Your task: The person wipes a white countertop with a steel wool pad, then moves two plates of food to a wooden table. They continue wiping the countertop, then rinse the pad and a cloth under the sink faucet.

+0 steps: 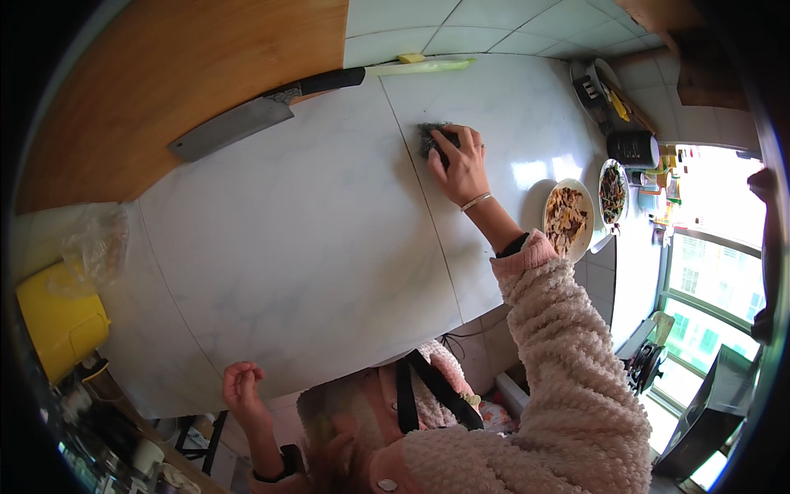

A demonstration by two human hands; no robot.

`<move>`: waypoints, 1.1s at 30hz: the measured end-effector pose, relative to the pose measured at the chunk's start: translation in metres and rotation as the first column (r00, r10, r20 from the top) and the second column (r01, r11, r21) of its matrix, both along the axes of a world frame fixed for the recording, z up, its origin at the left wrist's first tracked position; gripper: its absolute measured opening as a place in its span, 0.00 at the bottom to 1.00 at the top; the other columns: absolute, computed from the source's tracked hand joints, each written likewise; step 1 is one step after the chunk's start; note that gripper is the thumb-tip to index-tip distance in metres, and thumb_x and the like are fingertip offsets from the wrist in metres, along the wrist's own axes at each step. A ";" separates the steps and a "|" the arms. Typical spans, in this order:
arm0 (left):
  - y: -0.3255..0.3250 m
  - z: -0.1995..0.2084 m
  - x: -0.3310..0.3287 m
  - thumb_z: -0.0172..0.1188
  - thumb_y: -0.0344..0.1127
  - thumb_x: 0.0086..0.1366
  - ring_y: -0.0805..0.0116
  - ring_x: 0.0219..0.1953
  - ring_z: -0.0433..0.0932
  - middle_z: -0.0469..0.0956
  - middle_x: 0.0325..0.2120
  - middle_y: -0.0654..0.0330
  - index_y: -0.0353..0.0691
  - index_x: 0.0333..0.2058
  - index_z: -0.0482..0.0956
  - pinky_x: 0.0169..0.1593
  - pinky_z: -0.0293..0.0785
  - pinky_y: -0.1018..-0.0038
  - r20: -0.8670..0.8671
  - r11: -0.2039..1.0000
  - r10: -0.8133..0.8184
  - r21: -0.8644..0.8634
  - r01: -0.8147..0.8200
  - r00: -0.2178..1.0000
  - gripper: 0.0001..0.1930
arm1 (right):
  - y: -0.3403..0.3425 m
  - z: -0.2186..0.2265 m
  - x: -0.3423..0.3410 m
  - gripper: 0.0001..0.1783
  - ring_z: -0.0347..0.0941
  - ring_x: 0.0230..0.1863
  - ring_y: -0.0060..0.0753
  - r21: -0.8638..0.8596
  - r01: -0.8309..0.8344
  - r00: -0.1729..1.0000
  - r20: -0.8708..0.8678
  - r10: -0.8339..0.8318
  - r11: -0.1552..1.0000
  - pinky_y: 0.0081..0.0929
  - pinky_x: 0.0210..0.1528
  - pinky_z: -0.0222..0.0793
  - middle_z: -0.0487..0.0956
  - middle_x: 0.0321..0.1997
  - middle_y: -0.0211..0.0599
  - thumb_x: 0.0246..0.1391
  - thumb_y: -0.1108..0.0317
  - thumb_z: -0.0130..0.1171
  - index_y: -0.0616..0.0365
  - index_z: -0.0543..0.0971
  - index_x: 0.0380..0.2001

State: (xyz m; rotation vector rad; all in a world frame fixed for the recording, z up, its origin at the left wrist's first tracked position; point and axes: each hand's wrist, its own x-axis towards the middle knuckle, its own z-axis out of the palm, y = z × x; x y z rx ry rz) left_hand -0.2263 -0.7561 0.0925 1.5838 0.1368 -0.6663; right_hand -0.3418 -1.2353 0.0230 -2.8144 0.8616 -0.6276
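Scourer (427,137) sits near one o'clock on the table (304,222), gripped under the right hand (465,169); the left hand (244,393), past seven, is loosely curled, seemingly empty. I judge it light, springy, scratchy, best grasped across its back.

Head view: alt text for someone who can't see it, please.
Someone's right-hand grip holds a dark pad on a pale counter; the left-hand grip is by the near edge. A cleaver lies upper left, two plates of food at right.
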 end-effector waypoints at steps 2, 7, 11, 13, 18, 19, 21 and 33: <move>-0.001 -0.001 -0.001 0.49 0.24 0.62 0.72 0.30 0.70 0.72 0.30 0.61 0.36 0.34 0.73 0.38 0.67 0.76 0.013 1.000 -0.004 0.024 0.004 1.000 0.04 | -0.001 -0.003 -0.002 0.20 0.62 0.52 0.47 0.036 0.042 0.995 0.086 -0.045 0.998 0.43 0.48 0.60 0.69 0.47 0.38 0.45 0.64 0.60 0.52 0.74 0.44; -0.006 -0.004 -0.001 0.49 0.25 0.63 0.72 0.30 0.70 0.72 0.29 0.61 0.36 0.34 0.73 0.38 0.68 0.75 0.015 0.999 -0.042 0.018 0.042 0.999 0.04 | -0.022 -0.002 0.019 0.14 0.64 0.48 0.44 -0.002 0.084 0.996 0.013 -0.084 0.996 0.40 0.46 0.62 0.71 0.45 0.32 0.49 0.67 0.59 0.46 0.78 0.42; -0.009 -0.005 -0.001 0.49 0.26 0.63 0.72 0.30 0.70 0.72 0.29 0.61 0.36 0.33 0.73 0.38 0.68 0.75 0.014 0.998 -0.064 0.027 0.063 0.998 0.04 | -0.033 0.007 0.033 0.09 0.65 0.42 0.42 -0.074 0.100 0.991 0.102 -0.092 0.992 0.37 0.45 0.63 0.72 0.39 0.30 0.52 0.65 0.58 0.40 0.83 0.37; -0.010 -0.006 -0.001 0.49 0.26 0.63 0.72 0.30 0.70 0.72 0.29 0.61 0.36 0.33 0.73 0.38 0.68 0.75 0.010 0.996 -0.075 0.049 0.074 0.997 0.03 | -0.032 0.010 0.032 0.09 0.66 0.42 0.41 -0.056 0.086 0.996 0.025 -0.085 0.995 0.36 0.45 0.63 0.73 0.38 0.29 0.51 0.65 0.59 0.42 0.83 0.36; -0.011 -0.014 -0.002 0.49 0.26 0.63 0.72 0.30 0.70 0.72 0.29 0.61 0.37 0.33 0.73 0.37 0.67 0.75 -0.020 0.999 -0.038 0.007 0.038 0.999 0.03 | -0.036 0.001 0.030 0.04 0.67 0.41 0.40 -0.038 0.021 0.999 0.043 -0.020 0.999 0.38 0.42 0.64 0.74 0.37 0.24 0.47 0.63 0.62 0.42 0.83 0.29; -0.010 -0.015 -0.002 0.50 0.26 0.63 0.71 0.30 0.70 0.72 0.29 0.61 0.37 0.33 0.73 0.38 0.67 0.75 0.001 0.998 -0.056 0.030 0.056 0.998 0.03 | -0.038 -0.001 0.031 0.04 0.67 0.41 0.40 0.013 0.091 0.996 -0.009 -0.091 0.996 0.38 0.43 0.64 0.74 0.37 0.25 0.47 0.63 0.62 0.42 0.83 0.28; -0.009 -0.016 -0.003 0.50 0.26 0.63 0.71 0.30 0.70 0.72 0.29 0.61 0.37 0.33 0.73 0.38 0.67 0.75 0.032 0.993 -0.095 0.072 0.092 0.995 0.03 | -0.043 -0.006 0.036 0.04 0.68 0.41 0.43 -0.024 0.073 0.989 0.130 -0.069 0.997 0.37 0.42 0.65 0.75 0.37 0.26 0.47 0.64 0.62 0.44 0.83 0.28; 0.006 -0.015 -0.001 0.51 0.29 0.63 0.71 0.30 0.70 0.72 0.29 0.61 0.37 0.34 0.73 0.38 0.67 0.75 -0.005 0.998 -0.011 0.055 0.011 1.000 0.03 | -0.059 0.003 0.045 0.08 0.70 0.40 0.44 -0.119 0.244 0.967 -0.041 -0.250 0.962 0.39 0.42 0.66 0.75 0.35 0.37 0.51 0.66 0.53 0.48 0.80 0.34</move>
